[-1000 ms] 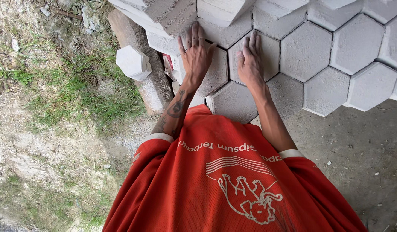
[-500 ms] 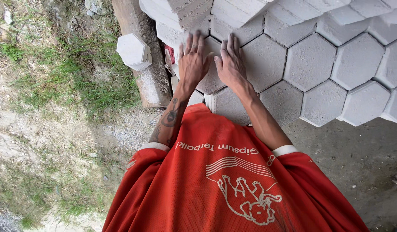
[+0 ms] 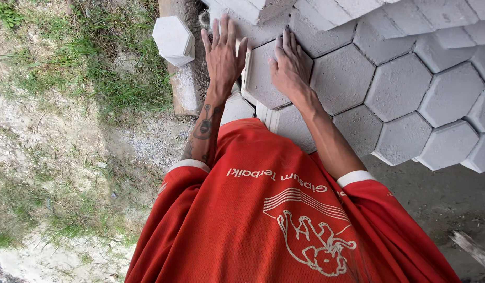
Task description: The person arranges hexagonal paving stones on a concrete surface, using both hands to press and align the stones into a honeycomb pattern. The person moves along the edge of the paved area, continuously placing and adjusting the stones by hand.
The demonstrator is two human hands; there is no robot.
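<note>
A: Hands on a stack of grey hexagonal paving blocks, seen from the head camera. Which block is being handled?

B: The hexagonal block [image 3: 263, 73] at the near left edge of the stack [image 3: 400, 84]. It sits slightly proud of its neighbours, its left edge showing as a pale strip.

A: State of the left hand [image 3: 224, 52]?

B: Fingers spread wide and flat, palm down, lying just left of that block with the thumb side touching its left edge. It closes on nothing.

A: And the right hand [image 3: 287, 65]?

B: Also open and flat, fingers together, pressed on the upper right part of the same block's face. Neither hand grips; both rest on the surface.

A: What surrounds the block?

B: More hexagonal blocks of the same grey fit edge to edge to the right and below it, and further blocks lie stacked across the top of the view. A single loose hexagonal block [image 3: 173, 39] rests on a weathered beam [image 3: 187, 94] to the left, apart from the stack.

A: Ground?

B: Patchy grass [image 3: 121, 78] and pale gravelly soil on the left; darker bare ground [image 3: 436, 204] lower right. A red shirt [image 3: 284, 220] with white-trimmed sleeves fills the lower centre.
</note>
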